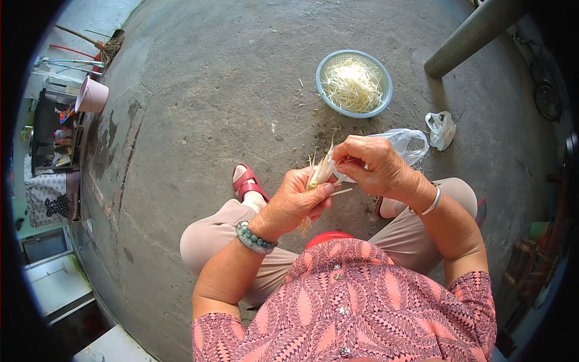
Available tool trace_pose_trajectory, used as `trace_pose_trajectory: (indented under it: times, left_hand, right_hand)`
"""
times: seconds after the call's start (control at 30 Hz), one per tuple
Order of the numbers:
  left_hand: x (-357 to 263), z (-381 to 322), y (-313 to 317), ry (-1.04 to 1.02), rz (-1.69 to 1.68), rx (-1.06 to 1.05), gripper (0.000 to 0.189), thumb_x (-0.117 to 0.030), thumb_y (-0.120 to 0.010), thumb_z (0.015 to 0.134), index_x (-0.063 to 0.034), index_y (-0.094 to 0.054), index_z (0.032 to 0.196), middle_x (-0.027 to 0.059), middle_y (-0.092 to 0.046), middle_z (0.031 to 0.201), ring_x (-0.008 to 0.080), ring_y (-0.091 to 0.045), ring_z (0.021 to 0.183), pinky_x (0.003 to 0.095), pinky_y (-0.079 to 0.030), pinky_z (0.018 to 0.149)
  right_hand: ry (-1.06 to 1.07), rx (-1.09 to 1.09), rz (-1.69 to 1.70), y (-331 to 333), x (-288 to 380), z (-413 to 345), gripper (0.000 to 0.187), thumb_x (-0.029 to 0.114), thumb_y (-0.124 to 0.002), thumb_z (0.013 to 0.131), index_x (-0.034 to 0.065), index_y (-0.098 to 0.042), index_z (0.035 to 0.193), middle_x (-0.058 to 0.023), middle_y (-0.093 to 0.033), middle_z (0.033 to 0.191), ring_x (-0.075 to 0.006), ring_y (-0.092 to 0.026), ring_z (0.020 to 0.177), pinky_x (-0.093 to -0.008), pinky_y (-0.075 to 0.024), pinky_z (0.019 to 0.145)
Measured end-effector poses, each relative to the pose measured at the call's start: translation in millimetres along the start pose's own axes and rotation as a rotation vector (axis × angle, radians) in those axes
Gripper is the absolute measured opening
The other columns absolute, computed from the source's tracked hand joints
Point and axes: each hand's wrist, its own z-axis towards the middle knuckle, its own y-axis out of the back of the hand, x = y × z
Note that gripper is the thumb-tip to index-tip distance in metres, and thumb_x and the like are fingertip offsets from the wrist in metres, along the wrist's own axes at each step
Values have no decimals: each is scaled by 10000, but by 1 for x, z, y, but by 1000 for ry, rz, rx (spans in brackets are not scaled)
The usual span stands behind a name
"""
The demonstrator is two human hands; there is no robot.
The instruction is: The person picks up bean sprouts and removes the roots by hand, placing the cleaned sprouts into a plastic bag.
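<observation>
A bunch of pale sprouts [322, 171], probably bean sprouts, is gripped in my left hand [302, 193] above the floor between my knees. My right hand [372, 164] pinches at the upper right side of the bunch, thumb against fingers; whether a single sprout sits in the pinch is hard to see. Ahead of my hands a blue-rimmed plastic colander [320, 92] stands on the floor, heaped with white sprouts [353, 86]. Partly behind my right hand lies a clear plastic bag [409, 141].
A small knotted plastic bag [441, 130] lies right of the clear one. Thin scraps litter the concrete floor [217, 99]. A round post [470, 40] rises at upper right. Along the left wall are a pink bucket [92, 95] and brooms [108, 47]. Something red [328, 237] shows beneath me.
</observation>
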Motion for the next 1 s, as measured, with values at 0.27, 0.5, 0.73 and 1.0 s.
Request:
trace_pose_trajectory:
  times: [0.27,0.5,0.73,1.0]
  left_hand:
    - [-2,1,-1,-20,-33,-79,151,-202,-586,938,-68,-567,1003,-10,-585,670,27,-457,469,183,-368,412]
    - [1,2,1,-72,0,-128,156,-196,-563,951,-68,-557,1041,14,-598,710,30,-435,471,182,-383,435]
    - [0,7,-3,-91,11,-149,129,-173,-562,949,-59,-571,1008,8,-587,687,33,-425,461,186,-375,427]
    - [-6,-1,2,-123,-54,-112,152,-191,-569,947,-43,-591,977,9,-572,680,27,-397,464,184,-372,427]
  right_hand:
    - [102,61,-158,3,-1,-1,76,48,-613,771,23,-550,806,-129,-577,736,-338,-600,682,-379,-485,599]
    - [124,63,-281,-3,-3,-4,72,52,-594,768,21,-532,787,-139,-568,721,-342,-601,649,-401,-491,556]
    - [101,-59,-417,-7,2,0,60,19,-583,749,8,-527,764,-152,-567,693,-347,-599,610,-400,-480,522]
    - [-265,-131,75,9,-4,3,23,-15,-576,786,-9,-559,771,-50,-539,634,-84,-489,567,-257,-407,511]
